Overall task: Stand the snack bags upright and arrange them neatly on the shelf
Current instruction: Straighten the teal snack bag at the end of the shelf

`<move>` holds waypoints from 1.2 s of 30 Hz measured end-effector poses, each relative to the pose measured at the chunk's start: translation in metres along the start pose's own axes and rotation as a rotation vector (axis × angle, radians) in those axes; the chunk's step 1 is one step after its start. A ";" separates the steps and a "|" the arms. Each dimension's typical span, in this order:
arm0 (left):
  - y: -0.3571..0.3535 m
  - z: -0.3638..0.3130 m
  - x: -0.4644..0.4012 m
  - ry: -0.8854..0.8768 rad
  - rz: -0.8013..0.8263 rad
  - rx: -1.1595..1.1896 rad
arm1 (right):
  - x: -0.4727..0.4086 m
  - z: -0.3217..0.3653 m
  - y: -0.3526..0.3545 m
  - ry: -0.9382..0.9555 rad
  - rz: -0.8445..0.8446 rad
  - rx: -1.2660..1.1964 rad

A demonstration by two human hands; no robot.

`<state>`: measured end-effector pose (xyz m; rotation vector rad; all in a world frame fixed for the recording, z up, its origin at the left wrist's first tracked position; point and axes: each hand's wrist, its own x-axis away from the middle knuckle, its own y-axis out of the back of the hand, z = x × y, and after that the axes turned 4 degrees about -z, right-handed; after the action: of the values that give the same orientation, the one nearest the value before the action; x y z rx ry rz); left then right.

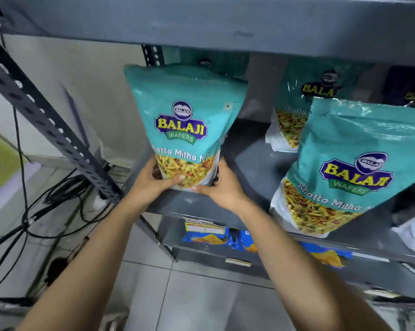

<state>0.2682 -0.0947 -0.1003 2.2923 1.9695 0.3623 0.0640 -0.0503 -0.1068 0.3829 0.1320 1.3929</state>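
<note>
Left hand (154, 180) and right hand (222, 187) grip base of teal snack bag (182, 120) — upright at shelf (177, 204) left end; next, release gently, check it stands.

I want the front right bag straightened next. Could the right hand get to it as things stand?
Probably yes, once it lets go. The right hand is gripping the base of the left bag together with the left hand. Bare shelf lies between it and the front right bag, with nothing blocking.

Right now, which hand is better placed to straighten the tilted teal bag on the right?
The right hand. It sits nearer the tilted bag, while the left hand can probably steady the held bag.
</note>
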 end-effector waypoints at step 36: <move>-0.265 0.041 0.236 0.194 0.055 -0.167 | 0.239 -0.148 0.280 -0.058 -0.500 0.113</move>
<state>0.0557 0.1830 -0.1731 2.2837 1.8784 0.7510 -0.1995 0.2460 -0.1180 0.4477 0.2419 0.8825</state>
